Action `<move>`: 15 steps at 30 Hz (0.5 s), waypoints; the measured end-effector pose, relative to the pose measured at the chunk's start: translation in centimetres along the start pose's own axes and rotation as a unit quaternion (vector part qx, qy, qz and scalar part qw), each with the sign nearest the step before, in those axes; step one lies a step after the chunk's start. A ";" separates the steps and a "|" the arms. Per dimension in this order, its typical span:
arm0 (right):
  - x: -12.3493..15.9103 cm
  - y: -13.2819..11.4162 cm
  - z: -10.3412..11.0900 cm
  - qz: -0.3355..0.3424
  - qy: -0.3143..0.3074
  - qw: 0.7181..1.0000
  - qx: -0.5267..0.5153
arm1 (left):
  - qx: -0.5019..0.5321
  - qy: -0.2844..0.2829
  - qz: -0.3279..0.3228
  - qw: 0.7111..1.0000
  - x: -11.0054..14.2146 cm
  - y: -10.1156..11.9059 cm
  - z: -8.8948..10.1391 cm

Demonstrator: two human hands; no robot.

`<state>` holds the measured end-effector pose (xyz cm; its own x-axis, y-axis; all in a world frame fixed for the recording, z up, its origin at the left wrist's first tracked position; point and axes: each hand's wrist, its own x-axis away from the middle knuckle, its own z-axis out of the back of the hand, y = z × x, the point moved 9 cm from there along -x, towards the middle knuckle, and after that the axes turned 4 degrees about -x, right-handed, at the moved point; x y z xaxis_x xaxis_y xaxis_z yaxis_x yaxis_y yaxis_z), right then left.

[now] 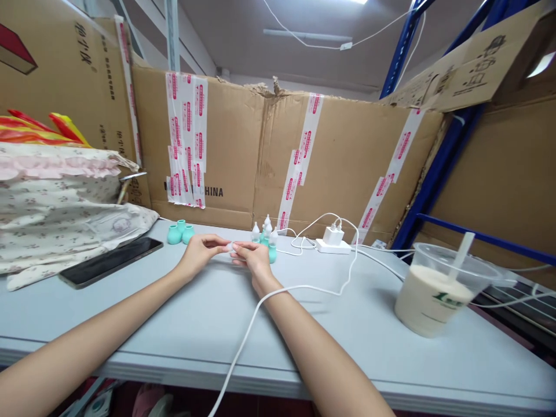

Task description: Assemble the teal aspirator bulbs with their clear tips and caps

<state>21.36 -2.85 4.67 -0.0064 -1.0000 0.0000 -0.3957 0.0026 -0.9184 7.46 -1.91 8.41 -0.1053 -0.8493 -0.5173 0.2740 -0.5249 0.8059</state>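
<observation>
Pinching a small clear piece (230, 247), left hand (200, 251) and right hand (255, 257) meet, probably for fine control; open teal bulbs (174, 236) stand at ten o'clock, tipped bulbs (272, 253) at two.

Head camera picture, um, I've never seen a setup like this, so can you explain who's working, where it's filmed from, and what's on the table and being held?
There is no machine here: a person works with a bare left hand and right hand. The single view comes from a camera worn on their head, looking forward and down.

The fingertips of both hands meet at a small see-through piece, too small to identify.

On the grey table, three open-mouthed turquoise bulbs stand beyond the left hand; turquoise bulbs with clear tips stand behind the right, partly hidden. A phone lies at left, a white charger and a drink cup at right.
</observation>
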 end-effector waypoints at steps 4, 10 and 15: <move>-0.2 0.3 0.0 -0.001 -0.019 1.000 0.024 | 0.000 -0.028 -0.001 1.000 -0.2 -0.3 -0.1; -0.3 0.2 0.1 0.010 -0.026 0.999 0.046 | 0.003 -0.034 0.013 0.999 -0.4 -0.6 0.0; -0.5 -0.5 0.0 0.065 -0.008 0.996 0.065 | 0.020 -0.026 0.027 0.999 -0.4 -0.3 0.1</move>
<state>21.57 -2.37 5.17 -0.0345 -0.9913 -0.1267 -0.2705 0.1313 -0.9537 7.35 -1.36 8.38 -0.1417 -0.8776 -0.4580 0.2431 -0.4794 0.8433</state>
